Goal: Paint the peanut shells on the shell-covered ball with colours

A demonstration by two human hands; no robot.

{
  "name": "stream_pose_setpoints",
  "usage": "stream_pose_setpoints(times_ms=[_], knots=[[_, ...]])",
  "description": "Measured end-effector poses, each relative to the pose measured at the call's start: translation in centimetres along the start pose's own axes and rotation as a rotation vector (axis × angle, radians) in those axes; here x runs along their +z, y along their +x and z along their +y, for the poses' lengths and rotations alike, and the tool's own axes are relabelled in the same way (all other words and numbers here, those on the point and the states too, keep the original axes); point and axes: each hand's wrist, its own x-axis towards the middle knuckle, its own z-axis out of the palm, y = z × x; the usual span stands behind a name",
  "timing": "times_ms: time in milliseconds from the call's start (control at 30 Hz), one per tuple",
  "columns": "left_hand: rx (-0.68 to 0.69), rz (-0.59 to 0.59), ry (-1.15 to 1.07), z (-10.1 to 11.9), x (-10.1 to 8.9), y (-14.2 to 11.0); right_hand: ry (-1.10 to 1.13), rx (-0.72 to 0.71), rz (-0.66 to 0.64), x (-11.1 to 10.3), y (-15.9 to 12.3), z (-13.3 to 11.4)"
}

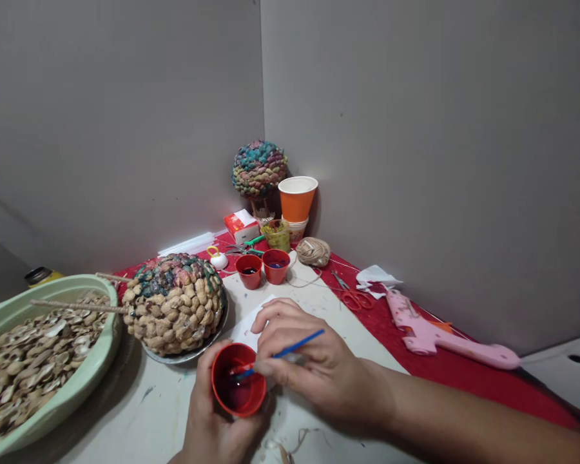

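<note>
My left hand (pixel 217 422) is wrapped round a small red cup (pixel 240 351) with dark liquid at its bottom, tilted toward me. Pinched in my right hand (pixel 314 361) is a blue-handled paintbrush (pixel 299 342), its lower end reaching inside the cup. Just beyond and to the left, a ball covered in peanut shells (pixel 174 312) rests in a metal bowl (pixel 174 359). Its upper part is coloured blue, green and pink, the rest bare. Sticks extend from its left side. Two more red cups, a left one (pixel 249 277) and a right one (pixel 276 274), hold dark paint.
At left stands a green basket (pixel 111 303) of peanut shells. A painted peanut-shell ball (pixel 260 169), an orange paper cup (pixel 298 203) and a tissue pack (pixel 241 227) fill the back corner. Twine (pixel 313 251), red-handled scissors (pixel 356 300) and a pink glue gun (pixel 444 338) lie rightward.
</note>
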Motion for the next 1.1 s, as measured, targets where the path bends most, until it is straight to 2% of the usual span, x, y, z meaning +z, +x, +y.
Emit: stream_pose_setpoints(times_ms=[100,200,333,467,600,833,967,1100], knots=[[-0.092,-0.050,-0.069,0.3,0.0,0.1,0.121,0.118,0.109,0.4,-0.1,0.6],[-0.161,-0.113,-0.177,0.7,-0.2,0.2,0.228,0.260,0.157,0.7,-0.1,0.8],[-0.192,-0.158,-0.180,0.9,-0.4,0.0,0.322,0.459,0.203,0.7,0.1,1.0],[-0.213,-0.159,-0.234,0.3,-0.1,-0.2,0.347,0.577,0.279,0.4,0.3,1.2],[-0.257,-0.110,-0.250,-0.3,0.2,0.1,0.391,0.638,0.325,0.2,0.4,1.4],[-0.219,-0.006,-0.269,-0.7,0.7,0.6,0.362,0.684,0.379,0.9,0.0,2.3],[-0.187,-0.006,-0.334,-1.3,1.2,0.5,0.399,0.683,0.375,0.9,0.1,2.3],[-0.195,-0.002,-0.359,-2.0,1.5,0.6,0.522,0.728,0.416,0.5,1.5,1.7]])
